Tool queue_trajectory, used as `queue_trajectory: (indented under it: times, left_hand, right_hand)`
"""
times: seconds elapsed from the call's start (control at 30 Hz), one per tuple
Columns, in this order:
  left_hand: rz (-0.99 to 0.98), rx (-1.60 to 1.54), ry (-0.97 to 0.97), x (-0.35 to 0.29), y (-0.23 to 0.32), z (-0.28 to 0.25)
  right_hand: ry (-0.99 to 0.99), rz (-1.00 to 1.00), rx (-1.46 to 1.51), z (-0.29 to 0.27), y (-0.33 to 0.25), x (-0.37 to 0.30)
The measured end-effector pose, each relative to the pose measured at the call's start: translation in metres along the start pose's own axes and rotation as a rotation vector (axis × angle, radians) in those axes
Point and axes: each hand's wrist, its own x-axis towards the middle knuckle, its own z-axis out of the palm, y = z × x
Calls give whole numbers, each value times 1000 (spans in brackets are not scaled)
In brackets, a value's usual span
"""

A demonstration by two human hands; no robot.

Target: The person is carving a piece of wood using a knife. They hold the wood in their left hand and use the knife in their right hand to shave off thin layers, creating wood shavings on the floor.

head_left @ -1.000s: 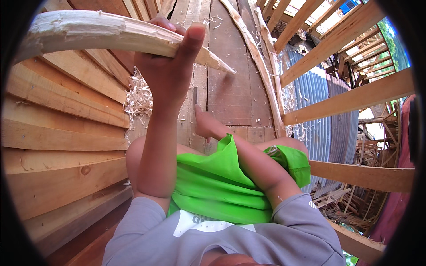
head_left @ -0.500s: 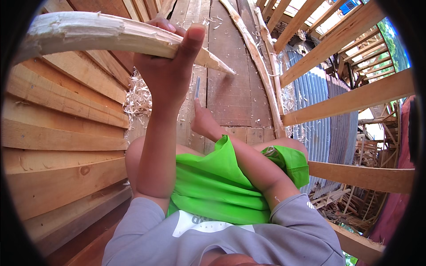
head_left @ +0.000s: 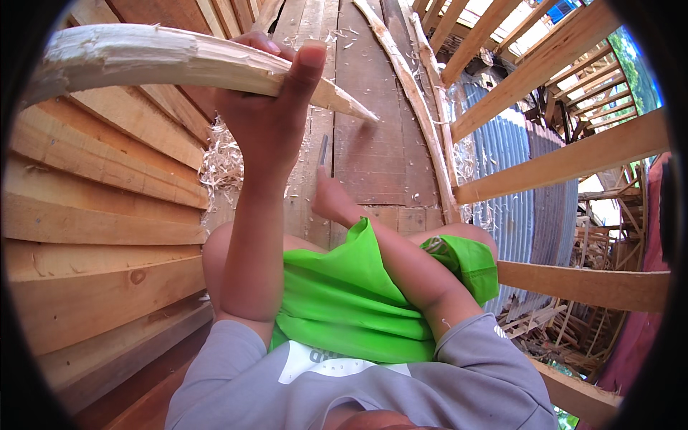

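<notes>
Raised in front of me, my left hand (head_left: 265, 115) is closed around a pale, stripped wooden pole (head_left: 158, 57). The pole runs in from the far left, and its tapered point (head_left: 358, 109) extends past my thumb to the right. Lower down, above the floor between my knees, my right hand (head_left: 333, 199) grips a knife (head_left: 324, 149) with its narrow blade pointing away from me. The blade is apart from the pole. My right fingers hide the knife's handle.
Wood shavings (head_left: 223, 161) lie heaped against the plank wall (head_left: 107, 218) on my left. Two long peeled poles (head_left: 412, 89) rest on the board floor (head_left: 369, 161) to the right. Beyond them are a slatted wooden railing (head_left: 559, 168) and corrugated metal sheets (head_left: 516, 208).
The knife in my right hand has shifted slightly right and toward me. The pole and my left hand have moved only a little.
</notes>
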Motion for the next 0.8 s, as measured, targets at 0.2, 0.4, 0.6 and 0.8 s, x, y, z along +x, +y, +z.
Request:
queue_trajectory:
  times: [0.2,0.4,0.6,0.8]
  left_hand:
    - [-10,-47,24,0,-1,0]
    - [-22,-4,5,5,4,-2]
    - [-15,15,-5,6,5,-11]
    - [-61,-82,9,3,15,-4]
  right_hand:
    - [-172,-104,157,-24,-1,-7]
    - [-303,-159,-79,-77,14,-1]
    - [-351,-61,-159,-136,21,-28]
    - [-301,274,-216,-198,49,-60]
